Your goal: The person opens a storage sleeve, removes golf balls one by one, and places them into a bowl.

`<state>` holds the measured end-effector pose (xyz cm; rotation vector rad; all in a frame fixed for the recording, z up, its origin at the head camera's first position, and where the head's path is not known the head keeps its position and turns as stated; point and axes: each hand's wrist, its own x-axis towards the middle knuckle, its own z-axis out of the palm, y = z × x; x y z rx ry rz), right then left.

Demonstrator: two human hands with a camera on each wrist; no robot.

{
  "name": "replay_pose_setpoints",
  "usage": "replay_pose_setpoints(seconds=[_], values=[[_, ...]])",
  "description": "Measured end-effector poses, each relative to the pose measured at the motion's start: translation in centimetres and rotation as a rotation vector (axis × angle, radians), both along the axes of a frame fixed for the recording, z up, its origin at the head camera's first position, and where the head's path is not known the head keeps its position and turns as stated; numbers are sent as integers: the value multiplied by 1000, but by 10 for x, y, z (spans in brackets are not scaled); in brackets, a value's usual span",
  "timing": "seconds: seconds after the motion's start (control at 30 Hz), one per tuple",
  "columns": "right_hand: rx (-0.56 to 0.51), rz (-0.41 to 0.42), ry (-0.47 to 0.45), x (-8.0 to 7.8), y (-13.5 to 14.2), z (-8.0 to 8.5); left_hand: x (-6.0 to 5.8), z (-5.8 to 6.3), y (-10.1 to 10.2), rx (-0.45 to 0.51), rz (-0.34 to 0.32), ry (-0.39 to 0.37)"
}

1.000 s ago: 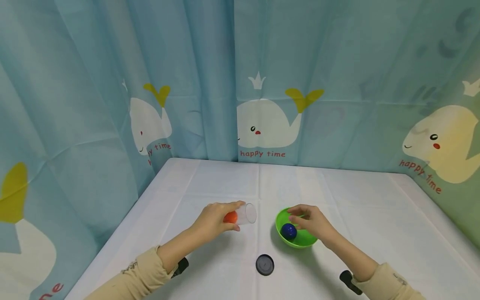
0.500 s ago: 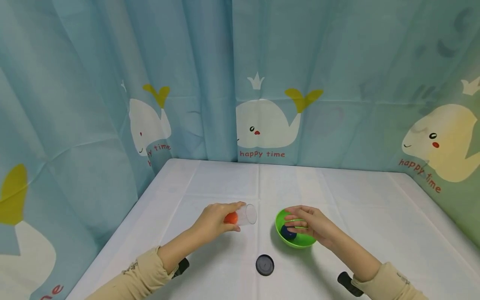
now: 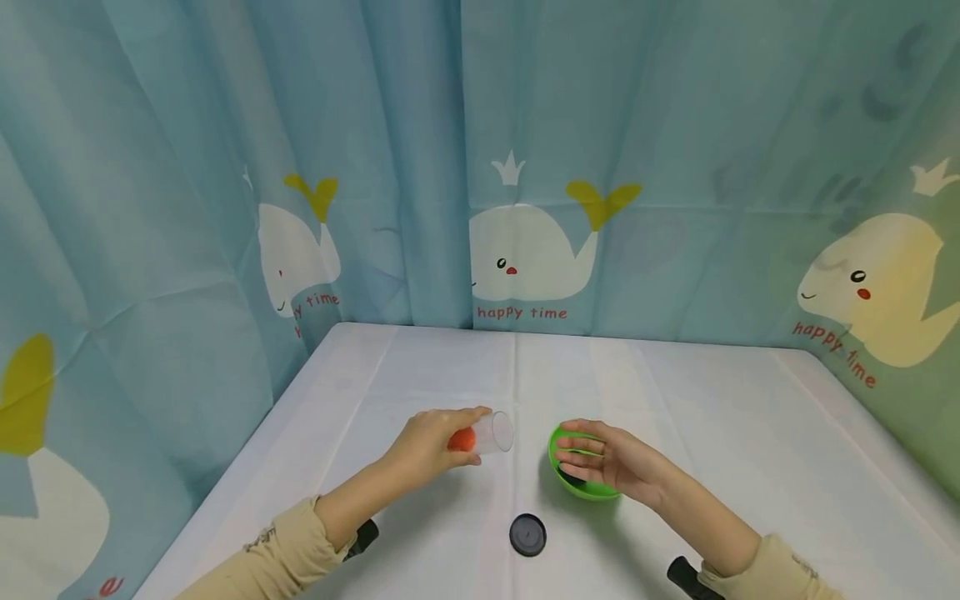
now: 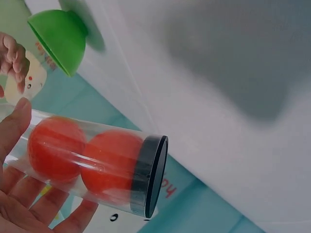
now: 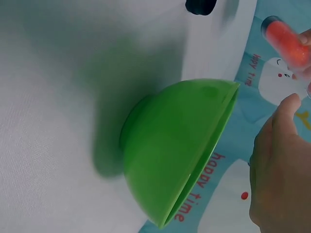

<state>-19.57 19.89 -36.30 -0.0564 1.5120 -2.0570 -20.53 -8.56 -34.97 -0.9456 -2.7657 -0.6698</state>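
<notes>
My left hand grips a clear plastic tube, tipped on its side above the table with its open mouth pointing right. Two orange-red balls sit inside, against the black cap at the tube's other end. Over the green bowl hovers my right hand, its fingers loosely bent and nothing seen in them. Inside the bowl a dark blue ball shows only partly, as the fingers cover most of it.
A round black lid lies on the white-covered table, nearer me than the bowl and left of it. Blue curtains printed with whales hang behind the table and along its sides.
The right hand has turned and spread its fingers over the bowl, now covering more of the blue ball. The left hand and the tube stay nearly still.
</notes>
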Motion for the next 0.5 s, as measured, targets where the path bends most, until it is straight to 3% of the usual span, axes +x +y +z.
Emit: replay_pose_setpoints(seconds=[0.2, 0.5], values=[[-63, 9, -26, 3, -2, 0, 1, -3, 1, 2, 2, -6], [-133, 13, -77, 5, -6, 4, 1, -1, 6, 2, 9, 72]])
